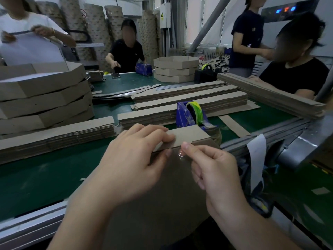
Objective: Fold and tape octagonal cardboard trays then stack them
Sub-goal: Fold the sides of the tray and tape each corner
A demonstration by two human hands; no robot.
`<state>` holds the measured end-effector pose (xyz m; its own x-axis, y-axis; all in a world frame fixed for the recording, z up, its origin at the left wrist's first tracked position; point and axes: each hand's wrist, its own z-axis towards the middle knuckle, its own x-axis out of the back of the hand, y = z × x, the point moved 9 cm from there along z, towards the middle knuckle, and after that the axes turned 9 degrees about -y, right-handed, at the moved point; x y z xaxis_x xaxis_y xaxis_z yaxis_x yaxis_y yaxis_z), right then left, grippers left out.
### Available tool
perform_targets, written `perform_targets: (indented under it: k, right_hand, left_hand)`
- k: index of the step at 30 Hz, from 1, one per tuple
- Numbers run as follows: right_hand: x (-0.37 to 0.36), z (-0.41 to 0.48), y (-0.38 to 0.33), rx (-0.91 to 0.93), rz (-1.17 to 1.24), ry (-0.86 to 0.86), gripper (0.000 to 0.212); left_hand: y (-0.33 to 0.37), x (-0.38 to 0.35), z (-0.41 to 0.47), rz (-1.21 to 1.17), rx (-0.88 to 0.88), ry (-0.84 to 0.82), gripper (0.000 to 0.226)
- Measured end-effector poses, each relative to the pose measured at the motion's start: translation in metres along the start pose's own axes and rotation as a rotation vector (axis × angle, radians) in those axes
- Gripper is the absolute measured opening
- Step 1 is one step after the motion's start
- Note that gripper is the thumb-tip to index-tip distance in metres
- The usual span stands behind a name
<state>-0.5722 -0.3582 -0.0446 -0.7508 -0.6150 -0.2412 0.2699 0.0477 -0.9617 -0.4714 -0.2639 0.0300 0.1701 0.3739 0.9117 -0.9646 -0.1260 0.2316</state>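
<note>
1. My left hand (pixel 129 159) grips the wall of the cardboard tray (pixel 192 135), fingers curled over its top edge and thumb underneath.
2. My right hand (pixel 216 174) pinches a piece of clear tape (pixel 178 154) just beside the left thumb, at the tray's edge.
3. The tape dispenser (pixel 191 115) stands just beyond my fingertips; finished trays (pixel 45 98) are stacked well to their left.

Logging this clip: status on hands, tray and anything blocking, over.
Left hand grips the cardboard tray wall at its top edge. Right hand pinches clear tape against it. Blue tape dispenser just behind, not blocking.
</note>
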Motion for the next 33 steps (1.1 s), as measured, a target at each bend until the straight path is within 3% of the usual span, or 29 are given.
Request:
perform_targets:
  k: [3,7,14,23,29,33]
  right_hand:
    - [0.000,0.000,0.005,-0.050,0.023,0.001,0.026]
    - [-0.001,0.000,0.006,-0.073,-0.009,-0.031,0.026]
    - [-0.007,-0.001,0.003,-0.090,-0.134,-0.176,0.028]
    - [-0.015,-0.002,0.002,-0.112,-0.231,-0.336,0.013]
    - [-0.007,0.000,-0.004,-0.140,-0.306,-0.350,0.023]
    - [-0.005,-0.004,0.016,-0.272,-0.425,-0.394,0.033]
  left_hand:
    - [0.001,-0.001,-0.001,-0.021,-0.014,-0.013,0.044]
    - [0.000,0.002,-0.003,-0.076,-0.005,-0.006,0.019]
    - [-0.005,0.003,-0.006,-0.123,0.024,-0.080,0.038]
    - [-0.006,0.015,-0.005,-0.094,0.226,0.176,0.028]
    - [0.007,0.014,-0.005,-0.048,0.087,0.227,0.023]
    - [0.003,0.016,-0.007,-0.022,0.083,0.243,0.023]
